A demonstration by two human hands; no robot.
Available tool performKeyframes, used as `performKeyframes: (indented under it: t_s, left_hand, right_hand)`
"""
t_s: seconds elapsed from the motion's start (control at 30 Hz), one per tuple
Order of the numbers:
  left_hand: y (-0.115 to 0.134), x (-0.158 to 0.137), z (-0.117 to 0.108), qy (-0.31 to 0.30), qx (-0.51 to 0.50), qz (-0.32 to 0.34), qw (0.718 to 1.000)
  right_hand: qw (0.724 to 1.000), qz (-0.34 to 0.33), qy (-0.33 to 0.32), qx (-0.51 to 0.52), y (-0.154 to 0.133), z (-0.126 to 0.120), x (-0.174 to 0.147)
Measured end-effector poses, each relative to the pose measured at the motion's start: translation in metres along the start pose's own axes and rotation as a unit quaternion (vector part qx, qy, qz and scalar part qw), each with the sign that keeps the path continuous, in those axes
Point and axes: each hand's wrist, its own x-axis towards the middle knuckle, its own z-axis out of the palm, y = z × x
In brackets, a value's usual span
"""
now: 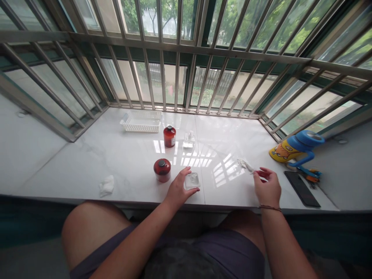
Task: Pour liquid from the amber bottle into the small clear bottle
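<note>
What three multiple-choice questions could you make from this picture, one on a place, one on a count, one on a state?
1. Where is the white basket?
A. far left of the sill, near the bars
B. beside the phone
C. under the left hand

2. How many red-brown bottles stand on the sill?
A. one
B. two
C. four

3. What is the left hand doing?
A. hanging off the sill
B. resting on a clear dish
C. gripping a bottle

Answers: 1 A, the basket sits at the back left by the window bars. 2 B, one bottle behind, another nearer. 3 B, its fingers lie around the clear dish.
</note>
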Motion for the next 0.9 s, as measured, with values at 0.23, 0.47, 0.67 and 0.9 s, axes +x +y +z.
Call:
performKeyframes:
  t_s: [0.23, 0.47, 0.67, 0.9]
  left_hand:
    - [0.018, -0.006, -0.010, -0.038, 0.110, 0.037, 0.992]
    - [0.065, -0.031, -0.076, 0.049, 0.118, 0.167, 0.978]
    - [0.047, -0.017, -0.114, 0.186, 0.154, -0.015, 0.970]
    - [0.010, 0.012, -0.114, 0.125, 0.040, -0.219, 0.967]
  right_hand:
    - [0.982, -0.123, -0.138, 0.031, -0.060, 0.015, -0.098]
    - [0.928, -0.285, -0.204, 0.126, -0.124, 0.030, -0.152]
    - [0.886, -0.327, -0.254, 0.210, -0.170, 0.027, -0.186]
    - [0.830, -0.376, -0.333, 0.243, -0.190, 0.010, -0.209]
